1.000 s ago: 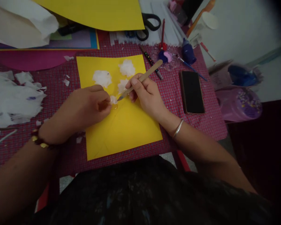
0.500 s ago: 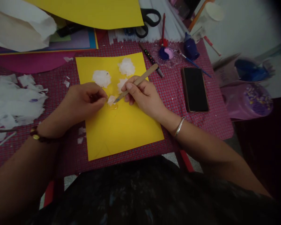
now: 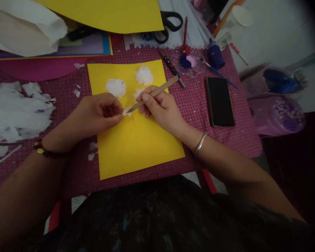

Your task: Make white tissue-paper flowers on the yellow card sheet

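Observation:
A yellow sheet of paper lies in front of me, bearing fluffy white paper tufts on its upper half. My left hand rests over the sheet's left edge, thumb and forefinger pinched on a small piece of white tissue paper. In my right hand is a flat wooden stick, slanted, its darker narrow tip touching or just over the tissue piece. Below them a shiny clear patch, like glue, shows on the sheet. My right fingers partly cover one tuft.
Torn white tissue is heaped at left. A phone, a dotted marker, a paint palette and a dark blue bottle lie at right. Black-handled scissors are behind, beside a larger yellow sheet.
My left fingers have moved slightly right and now cover more of the tissue piece, which has tilted against the stick's tip. The whole view has shifted a little.

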Demonstrator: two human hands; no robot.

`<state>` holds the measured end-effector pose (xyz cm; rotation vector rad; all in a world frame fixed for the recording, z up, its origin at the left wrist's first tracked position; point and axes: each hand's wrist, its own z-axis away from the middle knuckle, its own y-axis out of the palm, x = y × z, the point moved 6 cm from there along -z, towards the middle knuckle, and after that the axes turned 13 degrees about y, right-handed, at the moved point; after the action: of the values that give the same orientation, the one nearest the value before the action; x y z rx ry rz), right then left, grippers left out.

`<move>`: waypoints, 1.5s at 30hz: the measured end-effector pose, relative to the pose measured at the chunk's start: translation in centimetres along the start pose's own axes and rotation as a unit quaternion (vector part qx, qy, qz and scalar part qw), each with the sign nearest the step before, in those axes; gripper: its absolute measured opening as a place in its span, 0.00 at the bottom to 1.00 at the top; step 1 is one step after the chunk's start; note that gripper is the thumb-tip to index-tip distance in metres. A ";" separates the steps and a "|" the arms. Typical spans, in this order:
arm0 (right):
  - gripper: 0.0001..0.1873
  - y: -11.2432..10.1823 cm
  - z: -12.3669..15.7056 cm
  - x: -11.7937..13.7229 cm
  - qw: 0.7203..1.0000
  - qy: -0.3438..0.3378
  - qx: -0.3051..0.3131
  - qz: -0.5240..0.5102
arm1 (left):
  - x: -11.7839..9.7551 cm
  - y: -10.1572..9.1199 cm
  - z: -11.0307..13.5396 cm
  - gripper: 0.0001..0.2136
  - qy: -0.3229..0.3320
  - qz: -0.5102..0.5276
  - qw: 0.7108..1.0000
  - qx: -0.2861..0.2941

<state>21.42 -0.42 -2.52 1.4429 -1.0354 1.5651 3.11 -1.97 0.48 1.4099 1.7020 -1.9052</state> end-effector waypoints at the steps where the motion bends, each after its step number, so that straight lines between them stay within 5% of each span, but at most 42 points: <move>1: 0.22 0.0 0.0 0.0 1.000 -0.001 -0.001 0.001 | -0.1 0.0 0.0 0.08 0.008 -0.006 1.000 -0.005; 9: 0.25 -0.3 0.4 1.4 0.999 0.001 -0.020 -0.040 | -0.3 0.1 -0.3 0.07 0.020 -0.039 0.999 -0.014; 15: 0.21 -1.2 0.7 1.1 0.995 0.063 -0.066 -0.031 | 0.2 0.4 -0.7 0.06 -0.009 -0.054 0.998 -0.011; 27: 0.22 -0.6 0.3 0.5 0.997 0.062 -0.035 -0.042 | 1.4 0.6 -0.8 0.07 -0.041 -0.031 0.998 -0.025; 45: 0.22 -0.9 0.0 0.5 0.993 0.080 -0.066 -0.054 | 1.1 0.7 -1.1 0.08 -0.060 0.030 0.997 -0.034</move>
<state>22.21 -0.03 -1.93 1.2414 -0.9318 1.4803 3.60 -0.81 -0.67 1.2792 1.6344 -1.8440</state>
